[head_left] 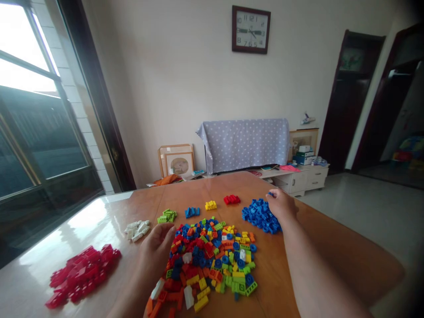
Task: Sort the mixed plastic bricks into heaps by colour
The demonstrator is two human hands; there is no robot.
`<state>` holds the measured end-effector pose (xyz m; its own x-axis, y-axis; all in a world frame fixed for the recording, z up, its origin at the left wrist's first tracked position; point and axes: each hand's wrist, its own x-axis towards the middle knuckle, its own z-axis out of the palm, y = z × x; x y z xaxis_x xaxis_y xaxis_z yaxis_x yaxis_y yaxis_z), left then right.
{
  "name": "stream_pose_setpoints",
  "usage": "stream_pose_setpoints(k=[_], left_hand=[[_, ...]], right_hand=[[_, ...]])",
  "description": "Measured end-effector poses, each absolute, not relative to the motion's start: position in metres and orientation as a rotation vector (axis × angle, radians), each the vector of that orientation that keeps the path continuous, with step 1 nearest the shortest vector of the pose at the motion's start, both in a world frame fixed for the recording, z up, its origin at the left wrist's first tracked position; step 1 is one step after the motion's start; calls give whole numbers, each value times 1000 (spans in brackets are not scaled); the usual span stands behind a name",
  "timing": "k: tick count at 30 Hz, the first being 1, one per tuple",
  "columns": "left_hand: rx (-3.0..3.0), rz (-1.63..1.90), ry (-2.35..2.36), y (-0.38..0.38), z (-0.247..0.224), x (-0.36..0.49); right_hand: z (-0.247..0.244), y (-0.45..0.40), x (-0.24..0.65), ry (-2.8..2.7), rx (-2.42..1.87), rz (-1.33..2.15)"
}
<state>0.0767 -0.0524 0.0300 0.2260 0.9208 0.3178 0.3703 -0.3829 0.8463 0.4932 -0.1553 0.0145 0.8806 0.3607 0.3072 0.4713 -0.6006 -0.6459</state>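
A large heap of mixed bricks (pixel 212 260) in many colours lies at the front middle of the table. My left hand (pixel 159 245) is at the heap's left edge, fingers curled; whether anything is between them is hidden. Above the far right side of the blue brick pile (pixel 260 215), my right hand (pixel 281 204) pinches a small blue brick (pixel 270 194). Small groups of white bricks (pixel 137 230), light green bricks (pixel 167 216), blue bricks (pixel 192 212), yellow bricks (pixel 210 205) and red bricks (pixel 232 199) form an arc behind the heap.
A pile of pinkish-red bricks (pixel 82 274) sits at the left on the wooden table (pixel 331 247). Beyond the table are a cloth-covered object (pixel 245 143), a low white cabinet (pixel 306 179) and framed pictures (pixel 179 162). A clock (pixel 251 30) hangs above.
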Motion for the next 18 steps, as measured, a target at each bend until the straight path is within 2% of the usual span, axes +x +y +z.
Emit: stream_pose_setpoints(k=[18], left_hand=[[1929,1059,1236,-33,14,67]], right_hand=[[2,-145,495,-590,-2406,-119]])
